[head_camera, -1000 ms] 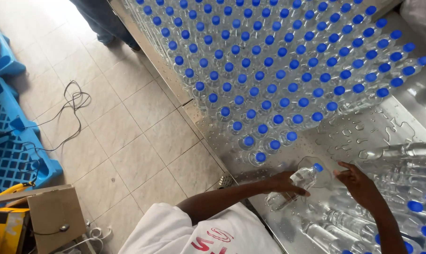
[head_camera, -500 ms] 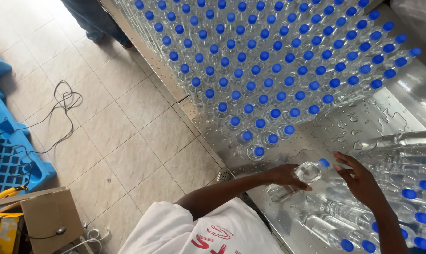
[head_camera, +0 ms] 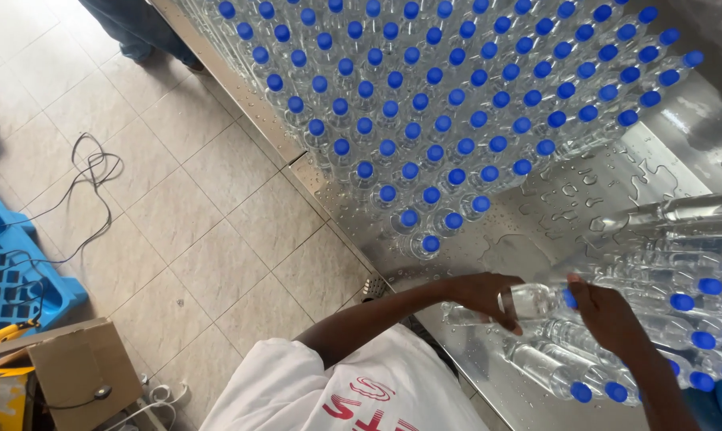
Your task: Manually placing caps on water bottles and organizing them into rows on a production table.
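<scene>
I hold one clear plastic water bottle with a blue screw cap (head_camera: 536, 301) lying on its side, just above the near part of the wet stainless steel table (head_camera: 680, 128). My left hand (head_camera: 479, 294) is closed around the body of the bottle from above. My right hand (head_camera: 608, 315) touches the cap end, with fingers curled at the cap; I cannot tell whether it really grips the cap or only steadies it. I think I keep the bottle flat between both hands because so I can turn it and look at it from each side.

The large block of upright clear bottles with blue caps (head_camera: 449, 104) stands close together on the far and middle part of the table, reaching to its left edge. They touch each other, so they support one another and do not fall. At the right edge, a heap of the same bottles lying on their sides (head_camera: 688, 279) rests on the steel, some under my right hand; lying down, they cannot tip over.

I see no labels on the bottles; they are bare and transparent. On the tiled floor at the left stands a blue plastic pallet (head_camera: 14, 271), and near it a brown cardboard box (head_camera: 66, 371) with a black cable (head_camera: 90, 172) beside.
</scene>
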